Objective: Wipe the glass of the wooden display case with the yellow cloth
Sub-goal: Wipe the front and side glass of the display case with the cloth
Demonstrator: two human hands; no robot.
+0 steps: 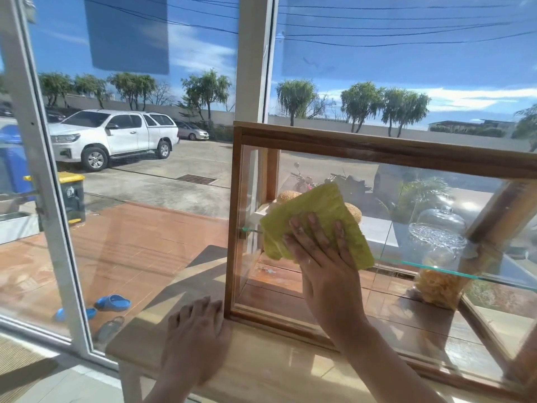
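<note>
Two hands are showing in the head view. The right hand [322, 254] is lying flat and spread, fingers [312, 225] extended upward, pressing the yellow cloth [313, 216] against the front glass [401, 286] of the wooden display case [377, 148]; it is not gripping the cloth, only holding it to the pane with palm and fingers. The cloth is sitting on the left part of the glass, about mid-height, near the case's left upright. The left hand [197, 341] is resting open, palm down, fingers loosely spread, on the table [261, 370] near its left edge, just beside the case's lower left corner; it is holding nothing, and it is somewhat blurred.

The case is standing on the table, reaching toward the right edge. Inside, a glass shelf [436, 267] is running across, a clear domed cake stand [438, 231] is sitting toward the right, a bag of pale yellow snacks [436, 289] is standing below it, and round seeded buns [287, 196] are showing behind the cloth.

Beyond the table, a large window [130, 199] is showing a white pickup truck [113, 135].
</note>
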